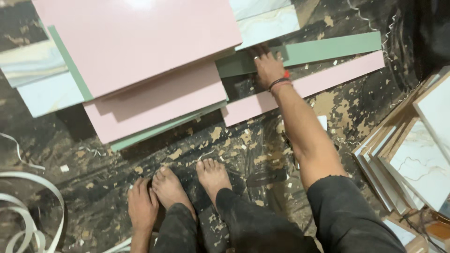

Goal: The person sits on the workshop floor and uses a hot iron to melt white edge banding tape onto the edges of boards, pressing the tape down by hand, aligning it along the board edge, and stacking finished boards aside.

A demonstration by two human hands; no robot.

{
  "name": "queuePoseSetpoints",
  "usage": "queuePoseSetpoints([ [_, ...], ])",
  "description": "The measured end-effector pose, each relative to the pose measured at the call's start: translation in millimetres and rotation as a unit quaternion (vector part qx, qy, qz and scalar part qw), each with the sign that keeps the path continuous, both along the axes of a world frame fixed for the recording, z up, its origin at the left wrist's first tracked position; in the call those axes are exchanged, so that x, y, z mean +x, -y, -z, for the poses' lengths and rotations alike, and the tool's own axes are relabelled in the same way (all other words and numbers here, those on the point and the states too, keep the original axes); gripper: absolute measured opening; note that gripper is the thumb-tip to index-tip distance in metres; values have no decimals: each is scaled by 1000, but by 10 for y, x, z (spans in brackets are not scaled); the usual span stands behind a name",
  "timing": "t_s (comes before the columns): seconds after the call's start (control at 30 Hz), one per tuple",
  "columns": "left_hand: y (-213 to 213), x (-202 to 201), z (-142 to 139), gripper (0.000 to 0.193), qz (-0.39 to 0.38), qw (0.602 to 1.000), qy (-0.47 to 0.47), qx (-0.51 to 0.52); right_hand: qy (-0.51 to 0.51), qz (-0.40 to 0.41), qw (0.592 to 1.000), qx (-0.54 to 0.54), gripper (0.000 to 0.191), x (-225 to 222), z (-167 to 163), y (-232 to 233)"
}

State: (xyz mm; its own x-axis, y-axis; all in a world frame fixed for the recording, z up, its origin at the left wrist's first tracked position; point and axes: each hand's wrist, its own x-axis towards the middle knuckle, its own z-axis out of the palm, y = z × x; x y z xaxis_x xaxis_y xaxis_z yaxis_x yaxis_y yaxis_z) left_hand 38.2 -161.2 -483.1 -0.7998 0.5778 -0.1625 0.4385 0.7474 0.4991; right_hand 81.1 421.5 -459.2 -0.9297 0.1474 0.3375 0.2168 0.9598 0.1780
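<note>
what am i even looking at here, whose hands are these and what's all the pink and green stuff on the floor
This is one picture from a camera worn on a person's head, looking down at their own body. They crouch barefoot on a dark, chip-strewn floor. Their right hand, with wrist bands, reaches forward and rests on a long green strip, beside a long pink strip. Their left hand rests on the floor by their left foot and holds nothing. Ahead lies a stack of pink boards with green edges showing. Marble-patterned panels lean at right; white edge banding curls at left.
</note>
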Motion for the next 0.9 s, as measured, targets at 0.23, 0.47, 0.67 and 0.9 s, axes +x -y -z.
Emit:
queuePoseSetpoints([
  [0.23,92,64,-33,34,3,1000,24,4,372,186,899,-138,94,-216,173,-8],
  [0.47,99,79,-112,35,2,999,42,-1,307,155,937,-55,85,288,-343,-256],
  [0.67,110,53,-81,37,6,999,43,10,356,169,918,-44,76,853,-556,-161],
  [0.9,164,54,-19,40,21,999,45,-6,315,142,937,-49,62,935,-220,253],
])
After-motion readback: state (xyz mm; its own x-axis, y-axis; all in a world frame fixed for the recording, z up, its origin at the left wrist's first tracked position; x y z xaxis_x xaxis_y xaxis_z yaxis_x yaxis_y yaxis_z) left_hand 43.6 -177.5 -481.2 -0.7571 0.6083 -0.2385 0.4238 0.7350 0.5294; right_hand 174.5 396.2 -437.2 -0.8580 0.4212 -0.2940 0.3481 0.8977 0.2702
